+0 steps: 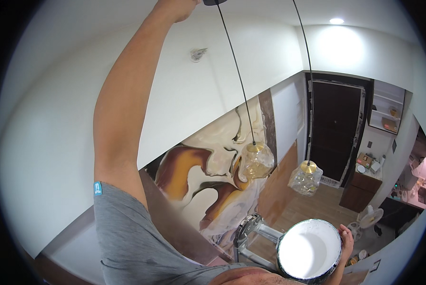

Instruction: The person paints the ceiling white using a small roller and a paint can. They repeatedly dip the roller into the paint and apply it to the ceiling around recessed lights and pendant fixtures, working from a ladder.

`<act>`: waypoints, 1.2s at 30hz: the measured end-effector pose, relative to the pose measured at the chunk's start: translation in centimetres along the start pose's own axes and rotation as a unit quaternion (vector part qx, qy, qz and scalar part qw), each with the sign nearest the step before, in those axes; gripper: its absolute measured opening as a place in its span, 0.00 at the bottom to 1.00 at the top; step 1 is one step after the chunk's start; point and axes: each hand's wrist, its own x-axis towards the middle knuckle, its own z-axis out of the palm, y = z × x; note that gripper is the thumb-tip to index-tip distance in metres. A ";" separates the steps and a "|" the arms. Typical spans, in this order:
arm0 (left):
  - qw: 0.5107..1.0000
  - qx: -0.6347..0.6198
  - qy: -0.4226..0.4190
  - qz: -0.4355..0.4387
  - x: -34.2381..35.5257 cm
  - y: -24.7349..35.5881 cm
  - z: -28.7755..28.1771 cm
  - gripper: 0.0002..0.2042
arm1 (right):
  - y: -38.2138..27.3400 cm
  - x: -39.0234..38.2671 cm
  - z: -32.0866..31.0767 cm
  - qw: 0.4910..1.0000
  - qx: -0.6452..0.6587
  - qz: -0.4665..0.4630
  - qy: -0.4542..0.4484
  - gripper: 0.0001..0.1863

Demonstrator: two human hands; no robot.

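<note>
My left arm reaches up to the top edge, where my left hand (183,8) is closed, its hold mostly out of frame, beside a black ceiling mount (214,2). At the lower right, my right hand (345,240) grips the side of a bucket (284,251) holding white paint. Two clear glass pendant lamps (255,161) (305,180) with brass caps hang on black cords below the ceiling mount. Left of the bucket is the metal top of a ladder (248,232).
Below are a marbled wall panel (194,175), a dark door (334,128) and a wooden cabinet (358,190) with items on top. A white standing fan (369,218) is at the right. A lit ceiling downlight (336,21) is above the door.
</note>
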 end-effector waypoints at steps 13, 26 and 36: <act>0.998 0.033 0.035 -0.045 -10.7 -8.9 -15.6 0.22 | 0.7 0.8 -1.0 0.999 -0.033 -0.004 -0.019 0.21; 0.998 -0.012 0.040 -0.056 -12.3 -6.2 -14.9 0.20 | -0.7 -0.6 0.3 1.000 0.027 0.000 -0.008 0.19; 0.999 -0.033 -0.017 0.022 0.2 -2.0 -2.2 0.20 | 0.7 -0.5 -0.2 0.997 0.077 -0.008 0.005 0.18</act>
